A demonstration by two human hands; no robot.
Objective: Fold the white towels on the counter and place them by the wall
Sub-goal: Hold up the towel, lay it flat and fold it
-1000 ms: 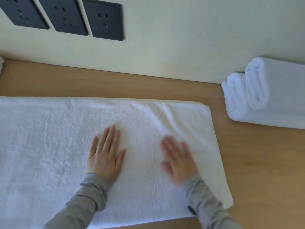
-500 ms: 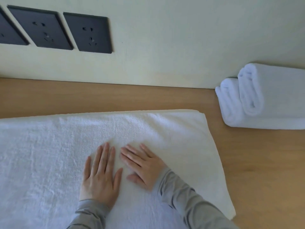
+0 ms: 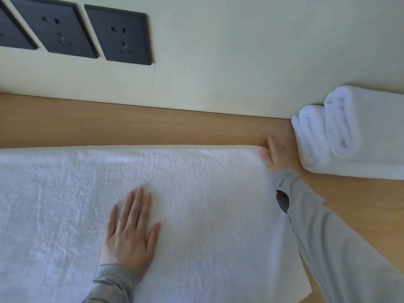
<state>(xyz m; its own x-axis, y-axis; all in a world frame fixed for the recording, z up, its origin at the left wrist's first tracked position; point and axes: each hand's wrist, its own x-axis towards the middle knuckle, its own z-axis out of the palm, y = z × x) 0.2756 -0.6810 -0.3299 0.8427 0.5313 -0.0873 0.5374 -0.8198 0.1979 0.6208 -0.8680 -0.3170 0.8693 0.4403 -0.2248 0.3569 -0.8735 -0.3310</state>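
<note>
A large white towel (image 3: 196,204) lies spread flat on the wooden counter (image 3: 131,127), reaching past the left and bottom edges of the view. My left hand (image 3: 131,232) rests palm down on its middle, fingers straight, holding nothing. My right hand (image 3: 275,154) is at the towel's far right corner, touching the edge. It is blurred, so a grip on the corner cannot be made out. Two rolled white towels (image 3: 349,136) lie stacked against the wall (image 3: 218,62) at the right.
Three dark wall sockets (image 3: 118,36) sit on the wall at the upper left. A strip of bare wooden counter runs between the towel's far edge and the wall. The rolled towels are a short way right of my right hand.
My right hand left the towel's middle, beside my left hand, and went out to the far right corner. My left hand stayed pressed flat. The view shifted slightly.
</note>
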